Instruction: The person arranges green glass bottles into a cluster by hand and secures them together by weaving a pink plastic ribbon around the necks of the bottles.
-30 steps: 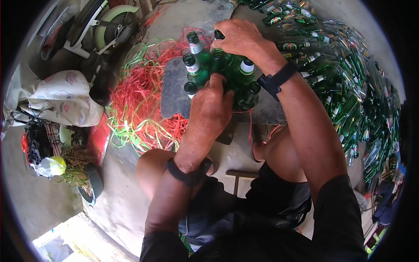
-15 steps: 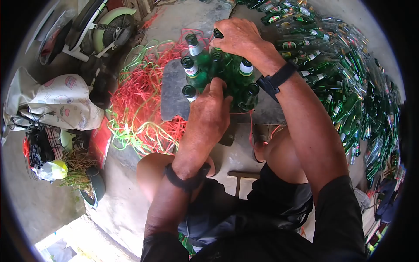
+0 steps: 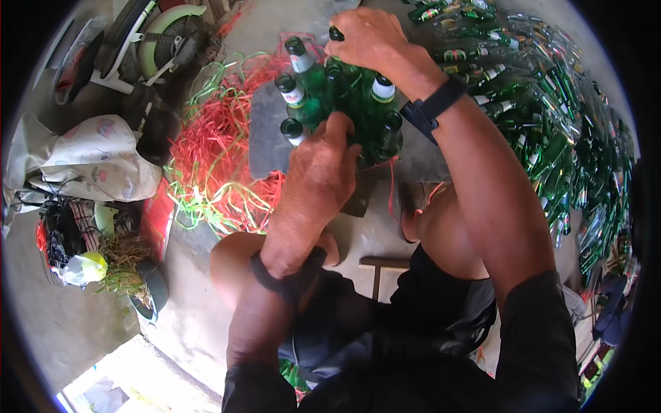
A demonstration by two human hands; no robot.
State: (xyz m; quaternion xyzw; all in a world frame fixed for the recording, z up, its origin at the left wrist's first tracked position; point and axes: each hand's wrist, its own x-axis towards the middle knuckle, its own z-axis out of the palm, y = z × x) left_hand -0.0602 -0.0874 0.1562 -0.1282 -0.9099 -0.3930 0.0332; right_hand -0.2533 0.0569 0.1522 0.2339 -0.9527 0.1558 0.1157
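Green bottles (image 3: 336, 88) stand bunched at 12 o'clock on the dark counter (image 3: 267, 141). At their 1 o'clock, the right hand (image 3: 368, 43) curls its grip round a bottle neck (image 3: 336, 33); at 7 o'clock, the left hand (image 3: 318, 165) hides its grip; I cannot tell its state.

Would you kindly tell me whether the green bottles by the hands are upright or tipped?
Upright: the green bottles show their necks and mouths pointing up.

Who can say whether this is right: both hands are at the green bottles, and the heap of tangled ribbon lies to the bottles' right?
Wrong side: the head view shows the ribbon heaped to the left of the bottles. The rest stands.
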